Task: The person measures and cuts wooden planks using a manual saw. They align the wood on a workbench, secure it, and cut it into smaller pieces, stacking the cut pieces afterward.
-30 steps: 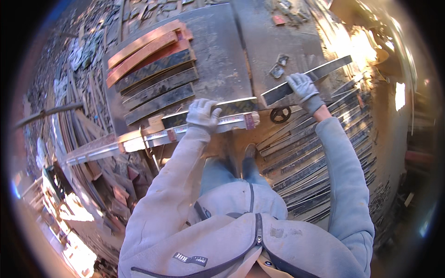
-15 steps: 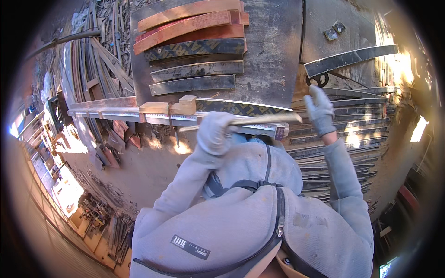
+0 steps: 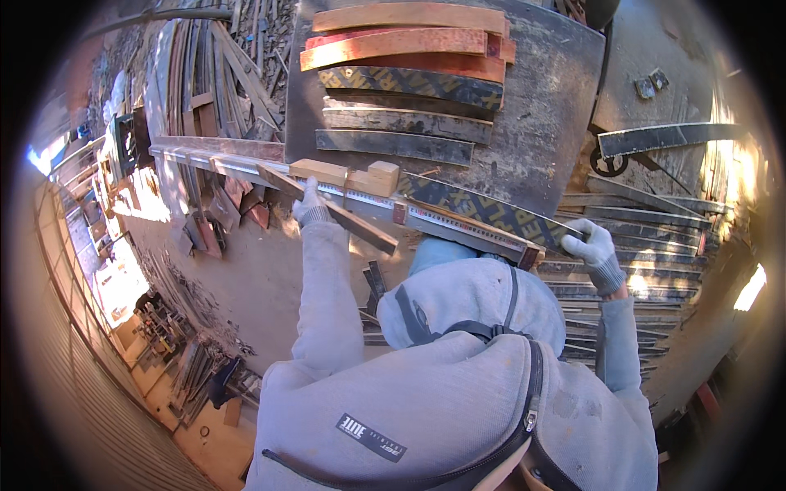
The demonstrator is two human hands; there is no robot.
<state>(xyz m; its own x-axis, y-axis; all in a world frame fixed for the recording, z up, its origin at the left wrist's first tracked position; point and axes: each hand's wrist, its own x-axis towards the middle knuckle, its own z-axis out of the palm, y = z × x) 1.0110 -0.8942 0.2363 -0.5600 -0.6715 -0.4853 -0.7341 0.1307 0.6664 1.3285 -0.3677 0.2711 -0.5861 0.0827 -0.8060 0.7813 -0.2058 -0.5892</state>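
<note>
My left hand (image 3: 313,206), in a pale work glove, is closed round a narrow wooden board (image 3: 360,231). That board slants down to the right across a long metal rail with a measuring scale (image 3: 446,221). My gloved right hand (image 3: 593,255) pinches the right end of a dark plywood strip (image 3: 483,207) with yellow markings, which lies along the far side of the scale. Beyond the left hand, a light wooden block (image 3: 382,178) sits on the rail, beside the strip's left end.
Several curved wooden pieces, orange (image 3: 409,45) and dark (image 3: 393,146), lie on a worn panel (image 3: 544,90) ahead. A black strip (image 3: 667,139) rests over a handwheel (image 3: 607,159) at right. Stacked dark strips (image 3: 655,241) lie beyond my right hand; scrap wood (image 3: 176,82) is piled far left.
My left hand has moved left and forward with the board, which now slants the other way. The right hand, open in the air before, has come down onto the plywood strip's end.
</note>
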